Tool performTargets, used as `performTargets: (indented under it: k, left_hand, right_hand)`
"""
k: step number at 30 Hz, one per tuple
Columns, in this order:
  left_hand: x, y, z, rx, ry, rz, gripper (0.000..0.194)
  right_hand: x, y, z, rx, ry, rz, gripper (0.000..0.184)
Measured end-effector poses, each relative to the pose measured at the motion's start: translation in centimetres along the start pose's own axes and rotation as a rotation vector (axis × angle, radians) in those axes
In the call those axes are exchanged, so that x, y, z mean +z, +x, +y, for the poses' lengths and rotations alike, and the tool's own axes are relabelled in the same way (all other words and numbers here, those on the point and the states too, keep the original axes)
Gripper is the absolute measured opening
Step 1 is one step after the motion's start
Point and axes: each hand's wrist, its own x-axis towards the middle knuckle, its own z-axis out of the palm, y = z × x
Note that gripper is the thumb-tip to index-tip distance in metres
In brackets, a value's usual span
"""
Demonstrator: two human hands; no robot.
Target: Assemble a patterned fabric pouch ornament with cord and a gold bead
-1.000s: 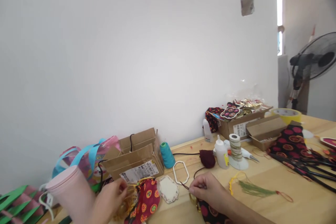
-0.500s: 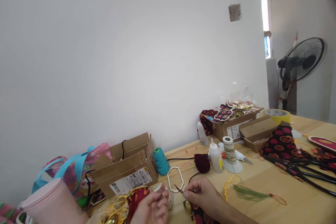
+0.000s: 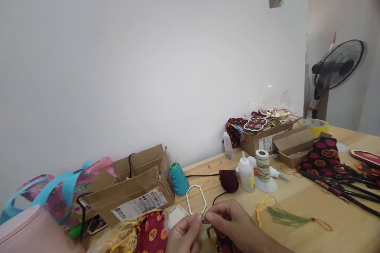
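My left hand (image 3: 185, 236) and my right hand (image 3: 231, 221) meet at the table's front, fingertips nearly touching. Both pinch a short piece of dark red cord (image 3: 204, 220) between thumb and finger. Below my right hand hang a gold bell-like piece (image 3: 212, 235) and dark patterned fabric (image 3: 227, 244), partly hidden. Just behind my fingers lies a white scalloped frame (image 3: 196, 199). Beside my left hand are a pale cut-out plate (image 3: 177, 216) and a red patterned fabric piece (image 3: 152, 232).
Behind stand a teal thread cone (image 3: 179, 179), a dark red yarn ball (image 3: 228, 181), a glue bottle (image 3: 246, 174) and a cord spool (image 3: 263, 166). Cardboard boxes (image 3: 139, 201) flank the left. A green tassel (image 3: 287, 216) and black scissors (image 3: 341, 187) lie right.
My left hand has moved right and closed in on the cord at my right fingertips. The camera view has shifted slightly.
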Motion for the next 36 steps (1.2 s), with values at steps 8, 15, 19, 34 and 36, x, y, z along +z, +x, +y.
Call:
performTargets:
  k: [8, 15, 19, 34, 36]
  left_hand:
    - [1.5, -1.1, 0.8, -0.007, 0.003, 0.048, 0.041]
    - [1.2, -1.2, 0.9, 0.017, -0.022, 0.028, 0.040]
    - [0.9, -0.9, 0.4, 0.015, -0.101, 0.013, 0.030]
    - [0.9, -0.8, 0.9, -0.029, -0.445, 0.155, 0.023]
    - [0.9, -0.9, 1.1, -0.040, -0.451, 0.137, 0.023]
  right_hand:
    - [0.4, -0.3, 0.0, 0.047, 0.022, -0.146, 0.035]
    - [0.5, -0.2, 0.3, 0.053, 0.053, 0.019, 0.034]
    - [0.4, -0.1, 0.0, 0.045, 0.119, 0.004, 0.030]
    - [0.6, 0.0, 0.4, -0.005, -0.014, 0.074, 0.023]
    - [0.5, 0.0, 0.3, 0.000, 0.013, 0.073, 0.028]
